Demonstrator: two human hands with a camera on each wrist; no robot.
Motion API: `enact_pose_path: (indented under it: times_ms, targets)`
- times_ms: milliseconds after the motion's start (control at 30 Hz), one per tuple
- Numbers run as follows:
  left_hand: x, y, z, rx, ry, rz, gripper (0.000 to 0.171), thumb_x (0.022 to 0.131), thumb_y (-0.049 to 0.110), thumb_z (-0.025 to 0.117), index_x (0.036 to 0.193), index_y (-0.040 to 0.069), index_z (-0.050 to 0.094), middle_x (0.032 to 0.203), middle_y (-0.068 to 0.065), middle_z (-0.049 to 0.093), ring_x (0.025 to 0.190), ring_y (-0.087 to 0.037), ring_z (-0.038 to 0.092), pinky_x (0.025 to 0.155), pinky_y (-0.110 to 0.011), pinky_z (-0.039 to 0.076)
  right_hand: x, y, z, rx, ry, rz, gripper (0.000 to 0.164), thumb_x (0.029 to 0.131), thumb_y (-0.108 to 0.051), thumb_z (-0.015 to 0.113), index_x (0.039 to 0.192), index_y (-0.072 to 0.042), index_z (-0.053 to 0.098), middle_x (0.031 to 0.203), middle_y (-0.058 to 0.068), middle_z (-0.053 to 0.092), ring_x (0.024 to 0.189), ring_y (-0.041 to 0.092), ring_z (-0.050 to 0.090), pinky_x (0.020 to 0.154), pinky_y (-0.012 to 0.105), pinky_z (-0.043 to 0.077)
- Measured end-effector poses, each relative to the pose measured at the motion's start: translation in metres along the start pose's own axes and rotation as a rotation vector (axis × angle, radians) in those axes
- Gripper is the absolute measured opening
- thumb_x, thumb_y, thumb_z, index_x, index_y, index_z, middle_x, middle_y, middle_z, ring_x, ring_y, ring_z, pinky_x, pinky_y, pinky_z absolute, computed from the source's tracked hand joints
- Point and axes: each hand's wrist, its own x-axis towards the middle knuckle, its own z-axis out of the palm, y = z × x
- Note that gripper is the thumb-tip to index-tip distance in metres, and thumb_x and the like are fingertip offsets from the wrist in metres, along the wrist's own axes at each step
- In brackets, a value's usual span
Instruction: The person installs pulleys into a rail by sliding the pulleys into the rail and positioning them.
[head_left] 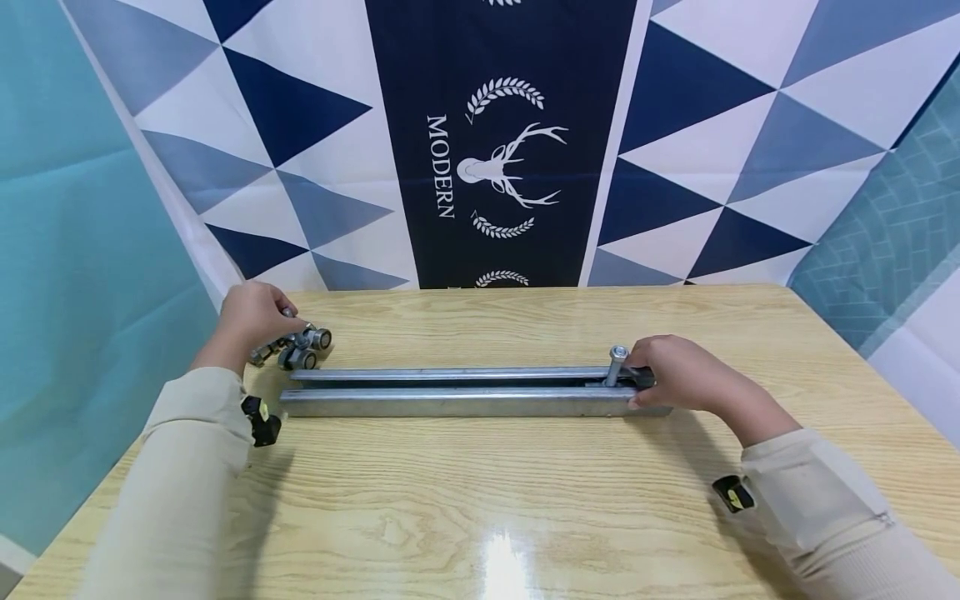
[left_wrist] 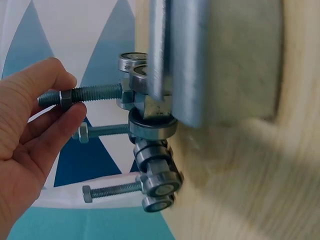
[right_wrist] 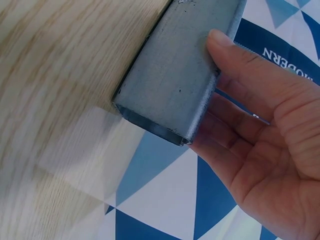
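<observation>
My left hand (head_left: 249, 318) is at the far left of the table, pinching the threaded bolt (left_wrist: 100, 92) of a roller trolley (left_wrist: 135, 82) between thumb and fingers, around its nut. Two more roller trolleys, their bolts pointing sideways in the left wrist view, sit close by; the lower one (left_wrist: 162, 184) has paired bearing wheels. A long steel channel track (head_left: 450, 404) with a slot along its top lies across the table. My right hand (head_left: 678, 372) grips its right end, thumb on the near wall (right_wrist: 175, 75). Beside those fingers, an upright bolt (head_left: 617, 367) rises from the slot.
The light wood table (head_left: 420, 492) ends at a wall cloth (head_left: 502, 50) with triangles and a deer print. A teal cloth (head_left: 90, 275) borders the left side. The track's left end lies close to the trolleys.
</observation>
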Motion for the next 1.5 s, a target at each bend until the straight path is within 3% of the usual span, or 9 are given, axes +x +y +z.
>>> enact_pose_path:
  times_ms: [200,367,867,1067,1333,1500]
  targets:
    - [-0.006,-0.007,0.004,0.027,0.047,0.047,0.017,0.071,0.024,0.069,0.07,0.007,0.065,0.059,0.0,0.06,0.053,-0.017,0.052,0.059,-0.039,0.042,-0.001,0.0,0.0,0.003,-0.001,-0.002,0.046,0.062,-0.025,0.079,0.099,-0.001,0.066,0.095,0.009,0.062,0.088,0.027,0.058,0.072,0.041,0.047]
    - [-0.013,-0.009,0.005,0.01,0.084,0.046,0.013,0.071,0.022,0.067,0.068,0.009,0.064,0.06,-0.001,0.06,0.054,-0.017,0.051,0.057,-0.037,0.041,-0.001,0.0,0.0,0.002,-0.004,-0.007,0.046,0.063,-0.025,0.079,0.099,-0.001,0.066,0.096,0.009,0.062,0.088,0.027,0.058,0.072,0.041,0.047]
    - [-0.027,-0.01,-0.009,0.094,0.179,-0.024,0.02,0.073,0.022,0.06,0.06,0.008,0.06,0.051,-0.001,0.055,0.05,-0.018,0.049,0.051,-0.033,0.036,0.0,0.001,0.0,-0.014,0.003,-0.022,0.045,0.062,-0.024,0.079,0.099,-0.001,0.067,0.091,0.006,0.061,0.082,0.023,0.058,0.068,0.038,0.047]
    - [-0.035,-0.015,-0.01,0.103,0.147,-0.083,0.027,0.075,0.026,0.063,0.056,0.008,0.056,0.046,0.001,0.05,0.05,-0.019,0.047,0.053,-0.034,0.034,0.0,0.0,0.0,-0.023,0.0,-0.019,0.045,0.062,-0.023,0.079,0.099,-0.001,0.067,0.091,0.006,0.061,0.082,0.022,0.058,0.068,0.038,0.047]
    - [-0.046,-0.019,-0.016,0.159,0.113,-0.082,0.029,0.071,0.03,0.067,0.054,0.01,0.055,0.048,0.0,0.051,0.05,-0.02,0.046,0.05,-0.034,0.035,0.0,0.0,-0.001,-0.015,0.002,-0.021,0.045,0.062,-0.023,0.079,0.099,-0.001,0.067,0.09,0.006,0.061,0.082,0.022,0.058,0.067,0.037,0.047]
    - [-0.052,-0.021,-0.018,0.179,0.046,-0.104,0.036,0.071,0.035,0.068,0.048,0.012,0.052,0.045,0.001,0.048,0.046,-0.019,0.043,0.047,-0.032,0.033,0.0,0.001,-0.001,-0.015,0.005,-0.024,0.044,0.062,-0.023,0.079,0.098,-0.001,0.067,0.09,0.006,0.062,0.082,0.022,0.058,0.068,0.038,0.047]
